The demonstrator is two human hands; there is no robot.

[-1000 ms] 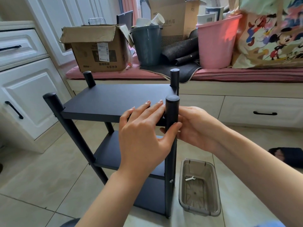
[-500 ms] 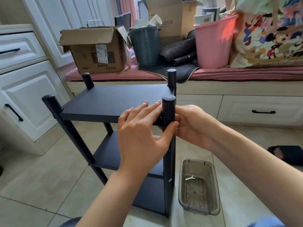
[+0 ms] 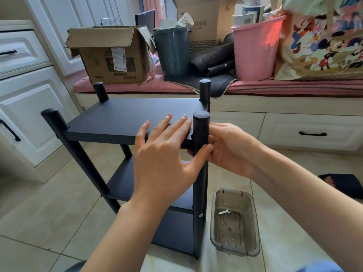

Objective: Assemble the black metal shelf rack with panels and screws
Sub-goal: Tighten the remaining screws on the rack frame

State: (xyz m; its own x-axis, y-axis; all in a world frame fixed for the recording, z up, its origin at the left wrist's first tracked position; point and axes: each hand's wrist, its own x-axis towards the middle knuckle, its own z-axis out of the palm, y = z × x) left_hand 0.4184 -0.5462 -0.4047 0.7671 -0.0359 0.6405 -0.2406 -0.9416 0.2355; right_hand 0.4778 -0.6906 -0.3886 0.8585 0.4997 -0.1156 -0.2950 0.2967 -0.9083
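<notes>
Tall carton [image 3: 204, 18] – "noc"; other box print unreadable.

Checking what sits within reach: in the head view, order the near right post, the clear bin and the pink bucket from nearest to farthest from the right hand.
From the right hand:
1. Near right post: touching, just left of the fingers.
2. Clear bin: on the floor, below the hand.
3. Pink bucket: up on the bench, behind the rack.

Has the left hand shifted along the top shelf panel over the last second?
No. The left hand lies flat on the top panel as before, thumb against the near right post; only the camera moved.
</notes>
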